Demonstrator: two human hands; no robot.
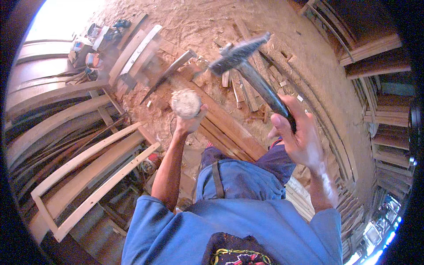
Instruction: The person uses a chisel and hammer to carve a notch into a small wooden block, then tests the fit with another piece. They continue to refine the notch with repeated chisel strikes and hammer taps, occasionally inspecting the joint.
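Observation:
My left hand (191, 123) is closed round an upright wooden-handled chisel (186, 104). Its pale, round top end is frayed, and my hand hides the blade below. In my right hand (300, 132) is a hammer (260, 81), gripped by its dark handle and raised above and right of the chisel. The hammer's dark metal head points up and to the left, slightly blurred and apart from the chisel. Long reddish-brown wooden boards (234, 132) run out from between my legs, beneath my left hand.
A long dark tapered tool (170, 75) lies beyond my left hand. Wood offcuts (245, 92) and shavings litter the brown ground. At left rests a pale wooden frame (95, 170) among stacked timber. Stacked boards (388, 117) line the right, and containers (92, 59) stand far left.

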